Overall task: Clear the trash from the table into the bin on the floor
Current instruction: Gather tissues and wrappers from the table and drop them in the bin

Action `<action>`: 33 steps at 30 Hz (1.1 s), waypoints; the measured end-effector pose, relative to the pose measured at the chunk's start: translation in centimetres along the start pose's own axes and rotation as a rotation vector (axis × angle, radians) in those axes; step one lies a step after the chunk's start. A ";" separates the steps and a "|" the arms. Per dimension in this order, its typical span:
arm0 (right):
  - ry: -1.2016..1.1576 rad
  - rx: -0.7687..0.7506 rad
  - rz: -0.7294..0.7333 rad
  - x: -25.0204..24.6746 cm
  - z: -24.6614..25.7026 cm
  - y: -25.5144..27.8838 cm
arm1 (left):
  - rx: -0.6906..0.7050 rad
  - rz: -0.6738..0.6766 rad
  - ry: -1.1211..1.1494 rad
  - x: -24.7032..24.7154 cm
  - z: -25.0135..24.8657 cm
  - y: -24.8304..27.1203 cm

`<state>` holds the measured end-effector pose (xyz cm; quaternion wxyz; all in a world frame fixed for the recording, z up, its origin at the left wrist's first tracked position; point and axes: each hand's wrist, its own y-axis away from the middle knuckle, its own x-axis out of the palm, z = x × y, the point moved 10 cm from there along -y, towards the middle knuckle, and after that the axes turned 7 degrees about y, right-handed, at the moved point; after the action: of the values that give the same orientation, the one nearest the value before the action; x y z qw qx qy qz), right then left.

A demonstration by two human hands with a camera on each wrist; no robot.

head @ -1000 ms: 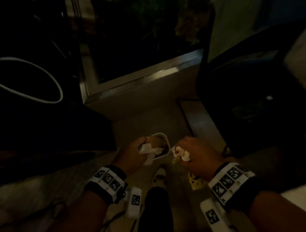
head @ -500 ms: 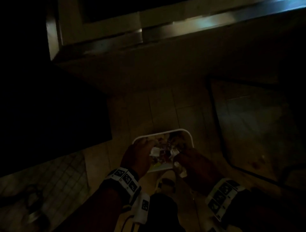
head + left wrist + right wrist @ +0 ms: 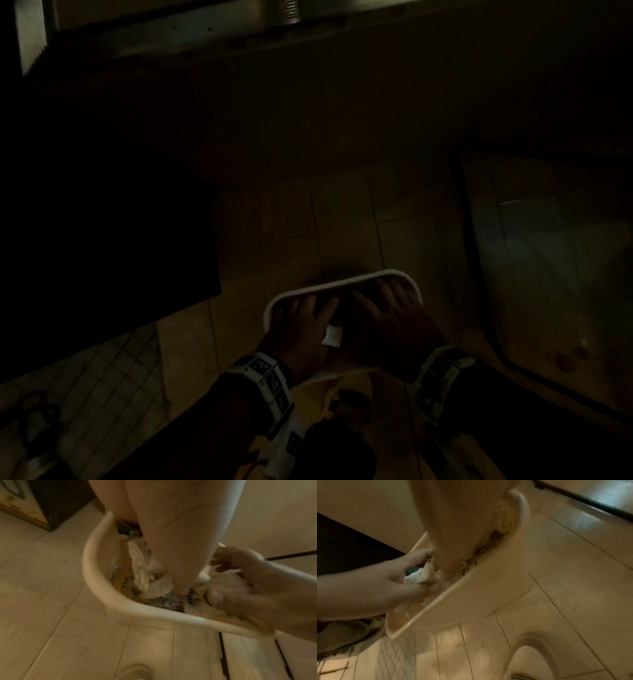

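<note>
The tiled floor [image 3: 342, 222] bears a white bin [image 3: 342, 282]

One bin [image 3: 342, 283] — two hands [image 3: 301, 330] [image 3: 394, 320]

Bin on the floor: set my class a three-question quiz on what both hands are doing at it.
1. True or false: the white bin stands on a table.
2. The left hand and right hand are: A) inside the rim, on the trash; B) gripping the rim from outside; C) flat on the floor.
3. Name the white item between the hands in the head view.
Key: 1 false, on the tiled floor; 2 A; 3 crumpled tissue.
</note>
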<state>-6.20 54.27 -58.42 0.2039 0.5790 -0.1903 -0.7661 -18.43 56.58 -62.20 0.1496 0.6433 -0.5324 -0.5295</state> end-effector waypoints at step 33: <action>-1.020 0.744 -0.061 -23.8 0.7 63.7 | 0.231 0.359 -0.582 -14.5 -28.7 33.2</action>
<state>4.85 13.19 -5.34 -0.1497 0.1783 -0.5007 -0.8337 -9.96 45.27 -18.26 0.0088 0.3744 -0.7136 -0.5921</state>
